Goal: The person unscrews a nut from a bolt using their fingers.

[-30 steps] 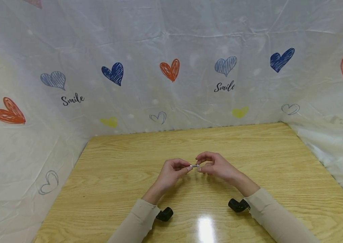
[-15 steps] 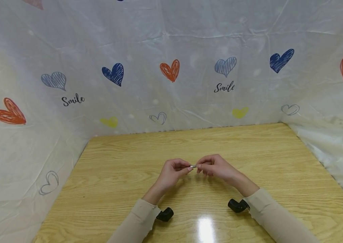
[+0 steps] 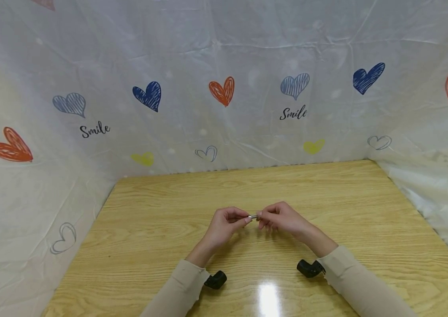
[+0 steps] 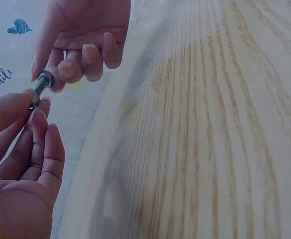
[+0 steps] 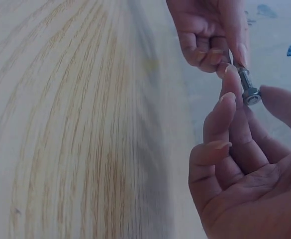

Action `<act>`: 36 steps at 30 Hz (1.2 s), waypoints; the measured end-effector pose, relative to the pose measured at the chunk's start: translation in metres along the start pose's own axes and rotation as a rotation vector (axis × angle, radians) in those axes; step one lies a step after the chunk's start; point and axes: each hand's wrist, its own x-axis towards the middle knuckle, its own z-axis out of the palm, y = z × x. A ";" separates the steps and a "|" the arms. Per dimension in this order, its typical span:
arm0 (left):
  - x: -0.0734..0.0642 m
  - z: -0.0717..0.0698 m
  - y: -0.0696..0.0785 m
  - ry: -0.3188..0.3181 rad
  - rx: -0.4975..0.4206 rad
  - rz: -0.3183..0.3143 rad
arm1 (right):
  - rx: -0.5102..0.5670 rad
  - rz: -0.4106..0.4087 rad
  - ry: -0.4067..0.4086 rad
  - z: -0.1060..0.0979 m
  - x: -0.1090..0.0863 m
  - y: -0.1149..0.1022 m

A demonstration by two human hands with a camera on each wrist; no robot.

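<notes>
A small silver threaded bolt (image 4: 40,89) lies between the two hands, above the table. My left hand (image 3: 224,224) pinches one end of it between thumb and fingertips, which cover that end. At the other end sits a hex nut (image 5: 251,96), with the bolt's round end showing inside it. My right hand (image 3: 283,219) holds the nut between its thumb and index finger. In the right wrist view the other right fingers (image 5: 220,119) are bent and hold nothing. A short stretch of thread shows between the hands.
The wood-grain table (image 3: 160,198) spreads under both arms. A white sheet (image 3: 184,127) printed with hearts hangs behind and along the sides. Black wrist-worn devices (image 3: 216,279) sit at both cuffs.
A second ago the right thumb and fingers stood apart around the nut. Since then they have closed on it, and the lower right fingers have shifted slightly. The left hand has kept its place.
</notes>
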 end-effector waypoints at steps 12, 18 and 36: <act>0.001 0.000 -0.002 0.004 -0.001 0.008 | 0.021 0.023 0.005 -0.001 -0.001 -0.001; 0.000 0.000 -0.001 0.006 0.005 -0.001 | 0.042 -0.005 -0.010 -0.001 -0.001 0.000; -0.001 -0.001 0.000 0.003 0.004 -0.018 | 0.039 0.003 -0.028 0.001 -0.002 -0.003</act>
